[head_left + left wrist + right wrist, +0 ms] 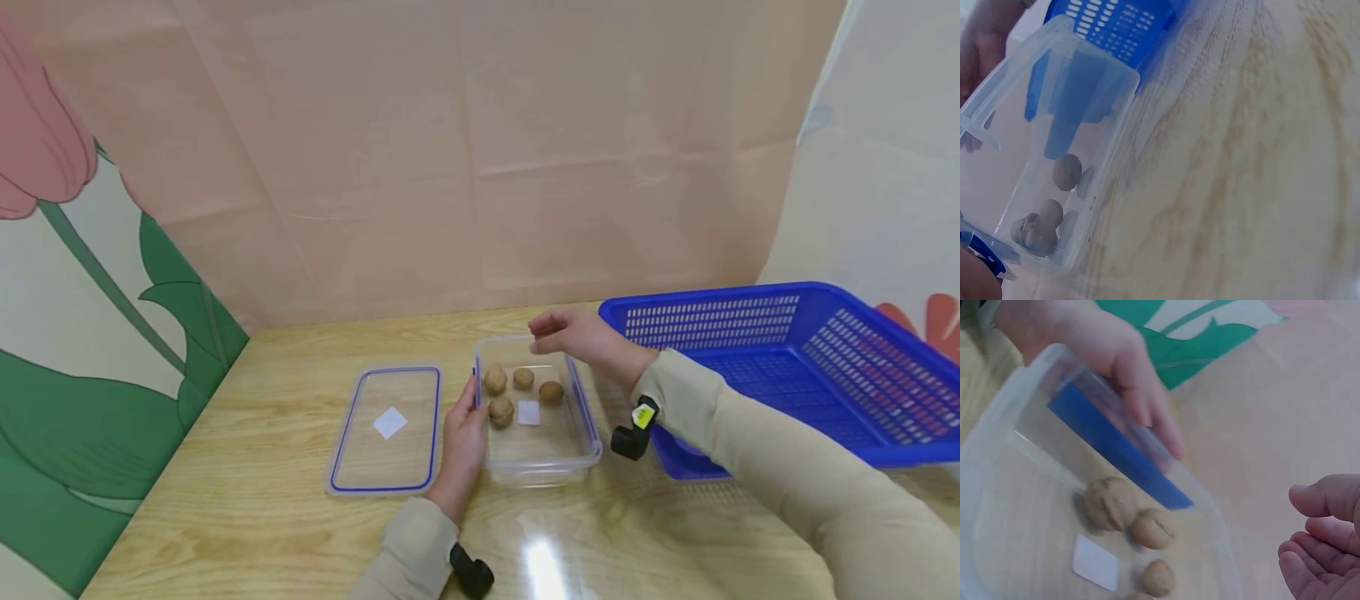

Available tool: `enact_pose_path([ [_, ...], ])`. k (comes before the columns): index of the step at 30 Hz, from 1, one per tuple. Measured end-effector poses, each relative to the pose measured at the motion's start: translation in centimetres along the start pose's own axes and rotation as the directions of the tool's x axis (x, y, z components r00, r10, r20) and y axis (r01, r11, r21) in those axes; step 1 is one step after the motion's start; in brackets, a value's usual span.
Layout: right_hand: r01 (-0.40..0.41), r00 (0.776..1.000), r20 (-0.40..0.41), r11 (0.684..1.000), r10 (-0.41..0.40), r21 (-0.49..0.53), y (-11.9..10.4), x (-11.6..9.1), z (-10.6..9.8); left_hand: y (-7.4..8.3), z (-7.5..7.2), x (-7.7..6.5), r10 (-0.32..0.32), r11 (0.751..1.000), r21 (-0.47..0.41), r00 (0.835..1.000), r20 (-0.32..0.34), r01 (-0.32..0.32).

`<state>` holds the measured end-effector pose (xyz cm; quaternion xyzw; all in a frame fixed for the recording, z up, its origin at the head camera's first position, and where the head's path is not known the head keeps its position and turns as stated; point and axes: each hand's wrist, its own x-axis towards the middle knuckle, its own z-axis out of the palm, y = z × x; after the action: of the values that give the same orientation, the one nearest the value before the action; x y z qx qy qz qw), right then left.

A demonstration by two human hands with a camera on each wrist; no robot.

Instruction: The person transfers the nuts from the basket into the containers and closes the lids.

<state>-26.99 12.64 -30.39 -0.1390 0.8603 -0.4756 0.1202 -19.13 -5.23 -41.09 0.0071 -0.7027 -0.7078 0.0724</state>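
Several walnuts lie inside a clear plastic box, mostly toward its left and far parts, with a white square on its floor. Against the box's left outer wall rests my left hand, fingers fairly straight beside the blue latch. My right hand hovers over the far right rim with loosely bent fingers. Its palm side, seen in the right wrist view, shows nothing held between thumb and fingers. In the left wrist view the walnuts appear through the box wall.
A clear lid with a blue seal and a white square lies flat left of the box. At the right stands a large blue plastic basket, close to my right forearm. Behind the wooden table rises a pinkish backdrop.
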Motion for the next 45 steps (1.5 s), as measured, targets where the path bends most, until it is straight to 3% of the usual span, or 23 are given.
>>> enact_pose_path([
  [10, -0.007, 0.995, -0.102, 1.0, 0.008, 0.011, 0.4, -1.3, -3.8, 0.1, 0.0, 0.1, -0.013, 1.0, 0.014, 1.0, -0.014, 0.013],
  [17, -0.055, 0.989, -0.136, 0.998, 0.052, -0.018, 1.2, -2.1, -6.2, 0.5, -0.1, -0.2, -0.02, 1.0, -0.005, 1.0, -0.006, 0.02],
  [28, -0.067, 0.975, -0.218, 0.995, 0.049, -0.079, 4.5, -2.2, -8.7, -0.3, 0.0, 0.3, -0.007, 1.0, 0.005, 1.0, -0.015, 0.007],
  [45, -0.102, 0.987, -0.132, 0.989, 0.087, -0.11, 9.6, -2.2, -11.3, -0.2, -0.1, 0.0, 0.007, 1.0, 0.006, 1.0, -0.001, -0.007],
])
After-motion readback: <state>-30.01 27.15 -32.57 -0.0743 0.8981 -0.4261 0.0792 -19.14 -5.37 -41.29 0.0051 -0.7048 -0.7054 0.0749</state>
